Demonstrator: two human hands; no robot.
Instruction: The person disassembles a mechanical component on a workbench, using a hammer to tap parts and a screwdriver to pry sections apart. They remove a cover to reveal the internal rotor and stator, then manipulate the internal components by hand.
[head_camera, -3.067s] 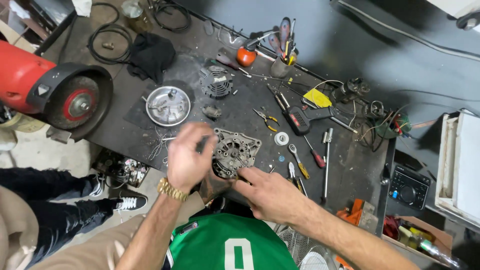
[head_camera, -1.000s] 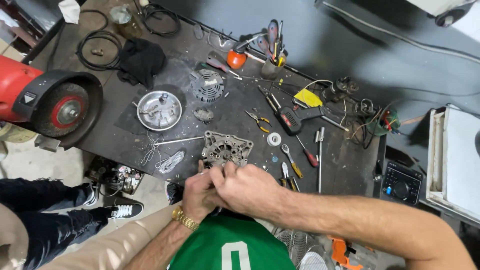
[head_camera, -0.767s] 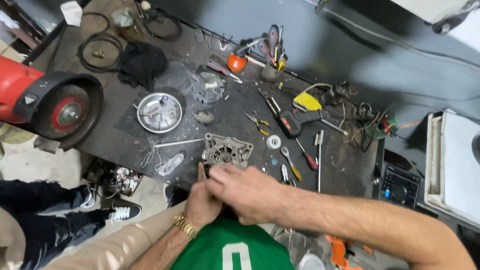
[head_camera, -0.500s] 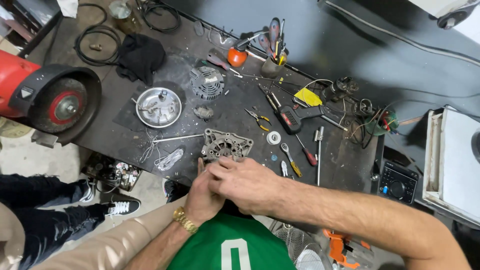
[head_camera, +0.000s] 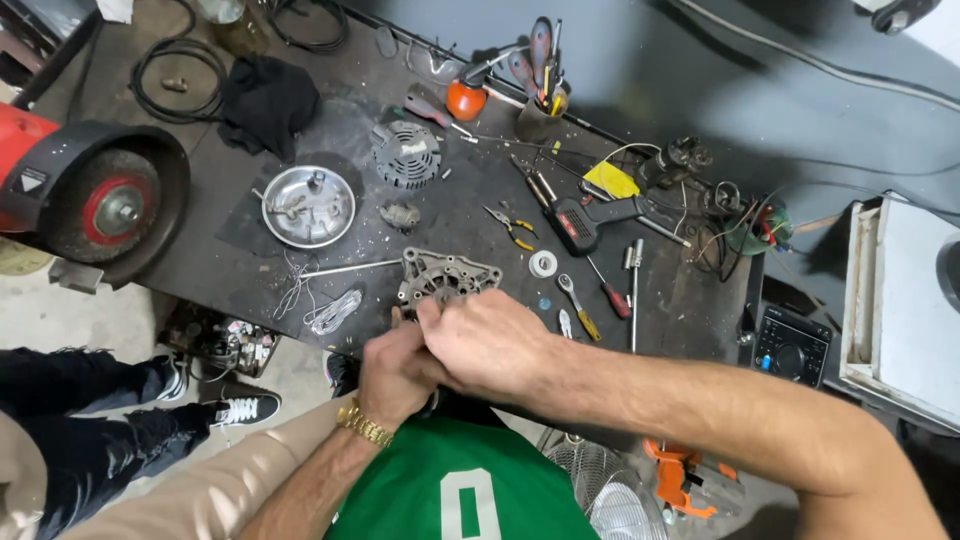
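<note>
- A grey metal housing (head_camera: 447, 277) is lying at the near edge of the dark workbench (head_camera: 690, 300), just in front of the person, and its near side is hiding under the hands.
- The right hand (head_camera: 487, 343) is curling over the housing's near edge with its fingertips pressing on the metal; whether it is pinching some small part there cannot be told.
- The left hand (head_camera: 392, 371), with a gold bracelet (head_camera: 363, 425) at the wrist, is tucking in under the right hand and touching it; its fingers are bent, but what they are gripping is covered.
- A bundle of thin wire (head_camera: 332, 310) is lying just left of the housing.
- A round metal dish (head_camera: 307, 206) is sitting farther back to the left, with a finned round part (head_camera: 405, 154) behind the housing.
- A white ring (head_camera: 543, 264), pliers (head_camera: 511, 227) and screwdrivers (head_camera: 608, 292) are lying to the right.
- A red grinder (head_camera: 85, 195) is standing at the bench's left end.
- Another person's dark-trousered legs and sneakers (head_camera: 243, 409) are showing on the floor at the left.
</note>
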